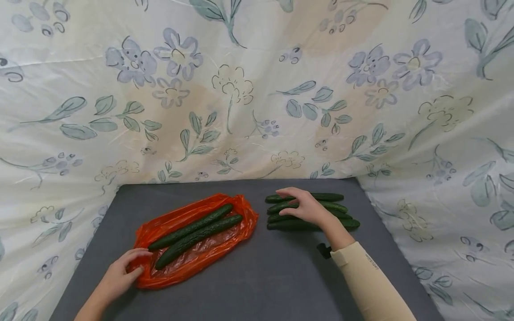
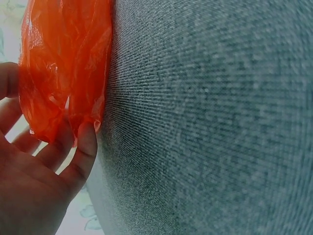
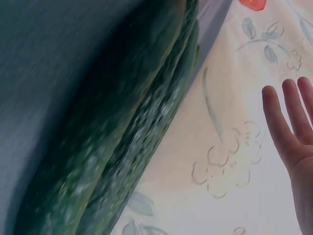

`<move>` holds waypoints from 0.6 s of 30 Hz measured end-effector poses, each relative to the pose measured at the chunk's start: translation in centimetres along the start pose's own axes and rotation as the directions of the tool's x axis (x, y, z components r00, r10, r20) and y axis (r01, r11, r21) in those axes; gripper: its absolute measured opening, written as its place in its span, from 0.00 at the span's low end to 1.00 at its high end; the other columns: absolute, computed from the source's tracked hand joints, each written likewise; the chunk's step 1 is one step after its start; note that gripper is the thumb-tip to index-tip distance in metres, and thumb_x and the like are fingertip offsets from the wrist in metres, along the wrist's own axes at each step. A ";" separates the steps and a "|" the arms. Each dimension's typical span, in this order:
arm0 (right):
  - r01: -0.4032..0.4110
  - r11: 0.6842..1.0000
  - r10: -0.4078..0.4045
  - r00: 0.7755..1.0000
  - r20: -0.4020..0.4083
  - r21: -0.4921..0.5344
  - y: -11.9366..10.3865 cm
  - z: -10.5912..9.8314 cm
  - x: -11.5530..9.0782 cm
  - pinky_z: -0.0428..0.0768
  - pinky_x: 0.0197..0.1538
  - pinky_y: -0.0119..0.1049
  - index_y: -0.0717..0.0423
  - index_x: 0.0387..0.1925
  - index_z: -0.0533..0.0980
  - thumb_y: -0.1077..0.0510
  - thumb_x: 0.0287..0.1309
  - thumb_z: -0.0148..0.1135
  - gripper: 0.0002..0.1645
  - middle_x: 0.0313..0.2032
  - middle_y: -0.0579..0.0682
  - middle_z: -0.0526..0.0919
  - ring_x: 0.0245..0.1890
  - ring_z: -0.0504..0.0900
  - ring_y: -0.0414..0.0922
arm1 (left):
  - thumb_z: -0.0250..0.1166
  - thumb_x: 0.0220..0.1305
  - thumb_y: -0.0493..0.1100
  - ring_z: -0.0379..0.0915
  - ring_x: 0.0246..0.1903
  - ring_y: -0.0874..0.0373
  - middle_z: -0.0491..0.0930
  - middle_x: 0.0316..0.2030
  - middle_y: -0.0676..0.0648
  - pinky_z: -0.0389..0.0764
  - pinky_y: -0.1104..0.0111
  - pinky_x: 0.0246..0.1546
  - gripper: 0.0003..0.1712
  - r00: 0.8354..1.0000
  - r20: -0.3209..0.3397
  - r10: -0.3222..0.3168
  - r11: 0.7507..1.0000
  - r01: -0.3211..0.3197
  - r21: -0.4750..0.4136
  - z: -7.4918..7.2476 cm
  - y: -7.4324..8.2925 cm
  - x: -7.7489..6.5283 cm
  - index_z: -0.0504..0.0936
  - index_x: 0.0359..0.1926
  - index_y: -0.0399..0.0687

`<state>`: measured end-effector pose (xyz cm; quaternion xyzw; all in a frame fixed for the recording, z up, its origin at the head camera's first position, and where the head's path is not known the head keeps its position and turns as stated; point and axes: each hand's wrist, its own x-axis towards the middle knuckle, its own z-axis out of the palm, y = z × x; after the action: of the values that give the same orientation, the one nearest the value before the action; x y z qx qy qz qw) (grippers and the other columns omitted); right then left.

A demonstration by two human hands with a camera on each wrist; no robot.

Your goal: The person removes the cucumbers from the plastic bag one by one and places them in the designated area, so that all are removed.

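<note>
An orange-red plastic bag (image 1: 180, 278) lies spread on the left of the table with two cucumbers (image 1: 196, 238) on it. My left hand (image 1: 120, 272) holds the bag's near left end, thumb and fingers bent around its crumpled edge; the left wrist view shows the hand (image 2: 44, 171) at the thin plastic (image 2: 63, 63). Several cucumbers (image 1: 313, 225) lie side by side on the right. Over them hovers my right hand (image 1: 307, 207), fingers apart and holding nothing. The right wrist view shows its spread fingers (image 3: 288, 107) away from the cucumbers (image 3: 112, 117).
A dark grey cloth-like surface (image 1: 257, 285) covers the table. Pale floral fabric (image 1: 257, 111) hangs behind it and along both sides. A small black object (image 1: 323, 250) sits at the right wrist, by the cream sleeve (image 1: 365, 276).
</note>
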<state>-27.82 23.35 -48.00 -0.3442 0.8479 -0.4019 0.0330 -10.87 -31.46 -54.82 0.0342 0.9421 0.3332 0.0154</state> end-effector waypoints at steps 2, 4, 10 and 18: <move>0.005 1.000 -0.005 1.000 0.004 0.018 -0.3 0.4 0.4 0.78 0.56 0.59 0.48 0.69 0.71 0.53 0.56 0.74 0.39 0.64 0.56 0.76 0.63 0.75 0.57 | 0.66 0.62 0.34 0.70 0.60 0.32 0.78 0.58 0.37 0.74 0.38 0.53 0.17 1.000 0.001 -0.002 1.000 0.002 -0.003 0.0 0.0 0.1 0.84 0.52 0.47; 0.014 0.999 -0.014 1.000 0.015 0.037 -0.5 0.8 0.8 0.78 0.56 0.59 0.48 0.69 0.71 0.53 0.55 0.74 0.39 0.65 0.58 0.75 0.64 0.75 0.57 | 0.65 0.62 0.33 0.69 0.61 0.32 0.77 0.59 0.36 0.73 0.37 0.54 0.17 1.000 0.003 -0.003 1.000 0.003 -0.015 0.1 -0.1 0.1 0.84 0.53 0.46; 0.030 0.999 -0.032 0.997 0.066 0.027 -1.4 2.2 2.0 0.79 0.58 0.52 0.47 0.69 0.71 0.52 0.54 0.75 0.40 0.66 0.55 0.75 0.66 0.74 0.53 | 0.65 0.61 0.33 0.70 0.60 0.33 0.78 0.58 0.37 0.73 0.38 0.53 0.17 1.000 -0.010 0.003 1.000 -0.003 -0.007 0.2 0.0 0.1 0.84 0.52 0.45; 0.067 0.997 -0.071 0.988 0.139 0.036 -3.0 4.4 3.7 0.80 0.57 0.53 0.51 0.69 0.70 0.51 0.55 0.74 0.41 0.67 0.56 0.74 0.65 0.73 0.56 | 0.66 0.62 0.34 0.71 0.60 0.33 0.78 0.58 0.37 0.77 0.43 0.50 0.17 1.000 0.003 -0.007 1.000 0.007 0.010 -0.1 0.1 0.0 0.85 0.52 0.47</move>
<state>-27.51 16.92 -48.04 -0.4001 0.8247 -0.3909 0.0838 -10.83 -31.41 -54.68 0.0317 0.9438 0.3286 0.0176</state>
